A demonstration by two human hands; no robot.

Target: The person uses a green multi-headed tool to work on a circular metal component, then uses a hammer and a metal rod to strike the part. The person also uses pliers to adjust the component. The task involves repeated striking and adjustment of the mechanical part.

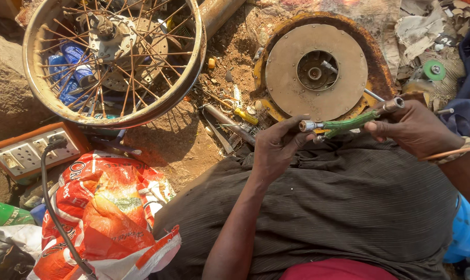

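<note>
Two hands, both mine, share one slim green tool (349, 123) above my lap, and I place everything else against the round brown metal disc (316, 72) lying on the dirt.

The spoked wheel (113, 59) is the biggest thing here: it lies flat well to the left of the disc, its rusty rim and thin spokes ringing a grey hub. Below and far left of the disc sits a crumpled orange and white sack (108, 215), with a black cable (51, 199) trailing across it up to a white socket board (25, 154) in an orange frame. The disc itself is rusty at its yellow edge, with a dark hub hole in the middle.

The green tool hangs just below the disc's lower rim, nearly level, tilted up to the right. Its shaft is painted green and worn, with a bare metal fitting at each end. My right hand (414, 129) is closed round the right end; my left hand (276, 148) pinches the left metal tip between thumb and fingers.

A yellow-handled screwdriver (244, 115) and a grey pipe (227, 123) lie just left of the disc's lower edge. Bare dirt between the wheel and the disc gives the only open room.
</note>
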